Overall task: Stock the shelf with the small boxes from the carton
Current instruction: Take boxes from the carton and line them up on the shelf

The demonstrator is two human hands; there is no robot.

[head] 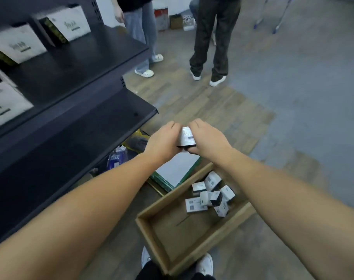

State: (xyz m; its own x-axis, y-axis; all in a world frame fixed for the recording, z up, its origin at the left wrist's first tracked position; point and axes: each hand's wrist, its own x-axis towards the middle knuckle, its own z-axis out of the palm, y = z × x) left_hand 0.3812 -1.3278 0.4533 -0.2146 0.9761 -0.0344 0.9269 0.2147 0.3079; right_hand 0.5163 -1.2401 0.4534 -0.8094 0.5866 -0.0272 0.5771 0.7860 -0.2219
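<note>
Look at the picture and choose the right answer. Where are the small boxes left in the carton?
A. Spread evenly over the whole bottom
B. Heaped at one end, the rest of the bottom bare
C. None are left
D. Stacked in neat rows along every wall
B: the small boxes lie jumbled at the far end of the carton, while the near part of its bottom shows bare cardboard.

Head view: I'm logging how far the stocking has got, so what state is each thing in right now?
Left hand: grips the held small box.
Right hand: grips the same box.
Held small box: lifted above the floor, between both hands.
Carton: open, on the floor, mostly bare.
Loose small boxes: jumbled in the carton's far corner.
Lower shelf: front part bare.
Upper shelf: carries larger white boxes.
</note>
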